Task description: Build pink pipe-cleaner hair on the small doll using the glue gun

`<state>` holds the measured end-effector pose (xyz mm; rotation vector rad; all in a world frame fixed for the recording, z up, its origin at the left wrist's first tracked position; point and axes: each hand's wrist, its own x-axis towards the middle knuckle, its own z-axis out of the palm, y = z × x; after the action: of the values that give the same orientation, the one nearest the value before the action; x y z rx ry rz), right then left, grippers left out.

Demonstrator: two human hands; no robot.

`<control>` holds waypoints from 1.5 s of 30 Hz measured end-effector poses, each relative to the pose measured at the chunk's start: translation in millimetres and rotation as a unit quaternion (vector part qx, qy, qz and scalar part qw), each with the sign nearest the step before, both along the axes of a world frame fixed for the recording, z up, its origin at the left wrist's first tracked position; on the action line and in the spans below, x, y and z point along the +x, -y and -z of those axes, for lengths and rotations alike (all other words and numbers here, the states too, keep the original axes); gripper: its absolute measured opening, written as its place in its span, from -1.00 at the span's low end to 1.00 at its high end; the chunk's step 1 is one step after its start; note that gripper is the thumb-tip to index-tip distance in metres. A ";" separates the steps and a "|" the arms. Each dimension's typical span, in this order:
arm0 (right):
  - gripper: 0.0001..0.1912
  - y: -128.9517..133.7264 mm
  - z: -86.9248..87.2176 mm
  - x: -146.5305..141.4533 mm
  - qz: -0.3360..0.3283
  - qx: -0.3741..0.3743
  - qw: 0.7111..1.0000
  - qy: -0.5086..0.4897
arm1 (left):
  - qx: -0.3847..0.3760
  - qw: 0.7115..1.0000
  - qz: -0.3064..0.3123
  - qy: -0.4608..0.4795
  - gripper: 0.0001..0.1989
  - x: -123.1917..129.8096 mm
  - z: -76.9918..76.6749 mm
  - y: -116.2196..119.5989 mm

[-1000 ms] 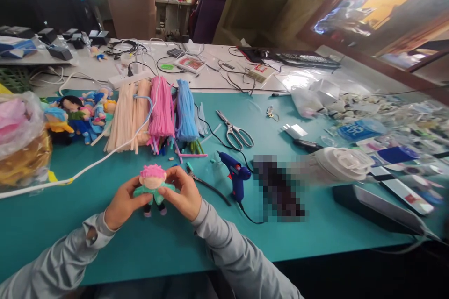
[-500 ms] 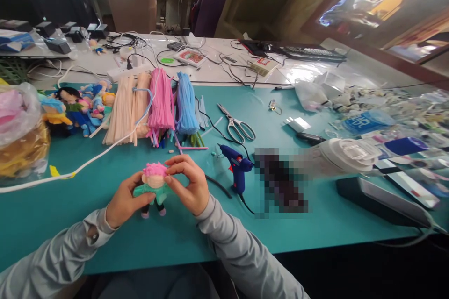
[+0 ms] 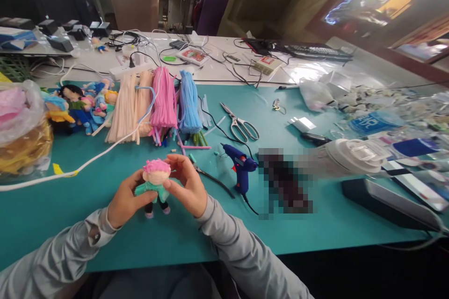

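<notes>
A small doll with pink hair, a pale blank face, a green top, dark legs and pink shoes is upright between my hands above the green mat. My left hand is closed round its body, thumb across the front of the top. On its other side, my right hand is curved about the head and shoulder, its thumb at the face's edge and its fingers partly behind. Just past my right hand lie pliers with dark handles, their jaws partly hidden. A blue glue gun stands farther right.
Bundles of peach, pink and blue pipe cleaners lie beyond my hands. Scissors rest right of them. Several finished dolls are piled at left. A white cable crosses the mat; a white-lidded container lies right.
My right hand's fingers have loosened from their pinch at the doll's head and now curve beside it. The pliers show more behind that hand. The view has shifted slightly.
</notes>
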<state>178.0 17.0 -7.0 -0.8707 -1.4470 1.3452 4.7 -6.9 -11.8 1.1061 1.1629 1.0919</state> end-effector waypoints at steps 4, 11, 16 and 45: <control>-0.33 -1.4 3.3 -1.8 -0.045 -0.071 0.996 -0.007 | -0.020 1.000 0.002 0.011 -0.56 0.6 0.8 -0.5; -0.42 5.7 -1.9 -4.5 0.008 -0.058 0.998 -0.012 | -0.010 0.999 0.020 0.034 -0.67 0.3 -0.5 -2.2; -0.46 10.0 -5.6 -5.9 0.025 -0.021 0.999 -0.006 | 0.025 0.997 -0.052 0.046 -0.65 -3.8 -1.3 -3.1; -0.52 21.3 -9.5 -16.1 0.013 0.074 0.997 0.021 | 0.431 0.881 -0.119 -0.153 -0.76 -13.8 -17.4 5.6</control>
<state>161.9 -4.4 2.5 -0.8227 -1.5422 1.1890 -9.1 -12.4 5.6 1.9102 1.0768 1.7597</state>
